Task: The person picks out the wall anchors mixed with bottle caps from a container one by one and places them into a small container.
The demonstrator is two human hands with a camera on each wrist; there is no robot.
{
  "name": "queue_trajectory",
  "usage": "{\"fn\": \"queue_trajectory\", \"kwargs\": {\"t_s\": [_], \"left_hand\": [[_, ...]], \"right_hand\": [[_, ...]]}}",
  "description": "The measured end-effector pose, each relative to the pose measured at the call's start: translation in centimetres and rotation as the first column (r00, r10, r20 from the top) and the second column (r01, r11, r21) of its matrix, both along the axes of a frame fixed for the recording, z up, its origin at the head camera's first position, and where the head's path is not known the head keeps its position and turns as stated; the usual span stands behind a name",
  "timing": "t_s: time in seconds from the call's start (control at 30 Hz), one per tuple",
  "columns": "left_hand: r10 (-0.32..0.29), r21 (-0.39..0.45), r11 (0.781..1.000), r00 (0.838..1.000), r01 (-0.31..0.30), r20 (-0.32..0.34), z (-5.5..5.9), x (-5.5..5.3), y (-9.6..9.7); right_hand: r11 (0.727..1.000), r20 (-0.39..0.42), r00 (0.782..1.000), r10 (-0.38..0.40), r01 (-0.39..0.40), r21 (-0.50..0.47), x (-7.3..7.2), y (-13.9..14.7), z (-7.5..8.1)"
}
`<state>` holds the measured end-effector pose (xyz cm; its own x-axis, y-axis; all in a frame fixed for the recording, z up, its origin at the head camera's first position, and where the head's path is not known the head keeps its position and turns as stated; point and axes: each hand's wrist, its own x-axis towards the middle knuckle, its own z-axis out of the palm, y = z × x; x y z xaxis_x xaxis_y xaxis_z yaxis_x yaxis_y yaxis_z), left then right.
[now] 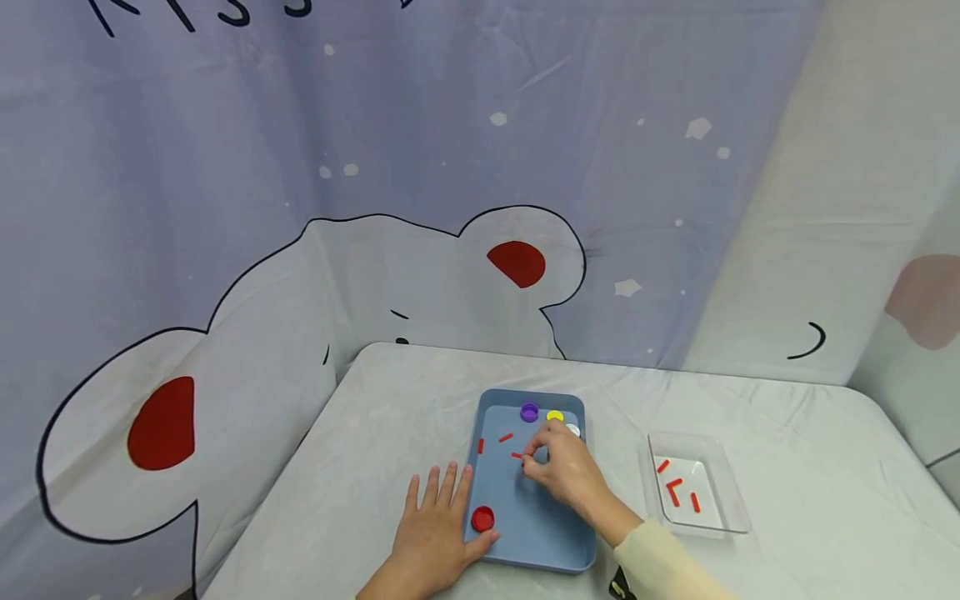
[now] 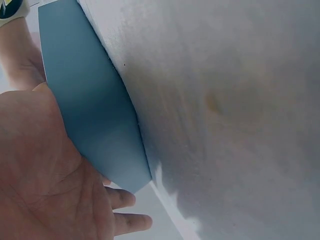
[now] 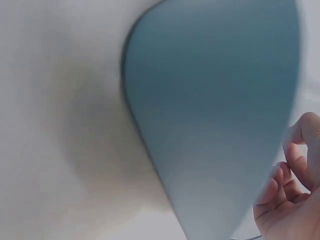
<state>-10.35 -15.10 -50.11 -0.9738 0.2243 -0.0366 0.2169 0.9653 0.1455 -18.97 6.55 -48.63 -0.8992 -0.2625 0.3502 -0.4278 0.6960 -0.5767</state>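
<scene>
A blue-grey tray (image 1: 536,533) lies on the white-covered table. My left hand (image 1: 433,533) rests at its left edge with fingers spread and straight; the left wrist view shows the palm beside the tray's outer wall (image 2: 95,95). Above the tray's middle, my right hand (image 1: 558,467) pinches a small red stick (image 1: 517,455) between thumb and forefinger. In the right wrist view, the tray wall (image 3: 215,100) hides the stick and part of the right hand (image 3: 295,195). Two more red sticks (image 1: 506,437) lie on the tray, left of the pinched one.
Inside the tray are a red round cap (image 1: 483,518) near the left hand, a purple cap (image 1: 529,412), a yellow cap (image 1: 554,415) and a partly covered white cap (image 1: 573,429). A clear plastic box (image 1: 723,475) with several red sticks stands to the right.
</scene>
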Motion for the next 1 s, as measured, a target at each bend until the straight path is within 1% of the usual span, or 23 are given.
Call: {"fn": "queue_trajectory", "kwargs": {"t_s": [0.2, 0.4, 0.6, 0.73, 0.83, 1.0], "left_hand": [[0.006, 0.012, 1.0, 1.0, -0.006, 0.005, 0.2, 0.1, 0.1], [0.012, 0.021, 1.0, 1.0, -0.012, 0.018, 0.1, 0.0, 0.1], [0.012, 0.027, 1.0, 1.0, -0.012, 0.009, 0.1, 0.1, 0.1], [0.013, 0.034, 0.999, 1.0, -0.014, 0.018, 0.1, 0.0, 0.1], [0.015, 0.037, 0.999, 1.0, -0.015, 0.027, 0.1, 0.0, 0.1], [0.015, 0.047, 0.999, 0.999, -0.017, 0.037, 0.1, 0.0, 0.1]], "right_hand": [[0.998, -0.004, 1.0, -0.013, 0.013, -0.061, 1.2, 1.1, 1.4], [0.995, -0.012, 1.0, -0.013, 0.012, -0.094, 2.4, 2.5, 2.4], [0.993, -0.096, 0.995, -0.029, 0.018, -0.113, 3.1, 3.9, 3.0], [0.992, -0.141, 0.989, -0.041, 0.023, -0.127, 3.6, 4.9, 3.3], [0.988, -0.145, 0.988, -0.056, 0.035, -0.149, 4.0, 5.7, 3.5], [0.971, -0.093, 0.993, -0.079, 0.056, -0.23, 4.9, 6.9, 3.9]]}}
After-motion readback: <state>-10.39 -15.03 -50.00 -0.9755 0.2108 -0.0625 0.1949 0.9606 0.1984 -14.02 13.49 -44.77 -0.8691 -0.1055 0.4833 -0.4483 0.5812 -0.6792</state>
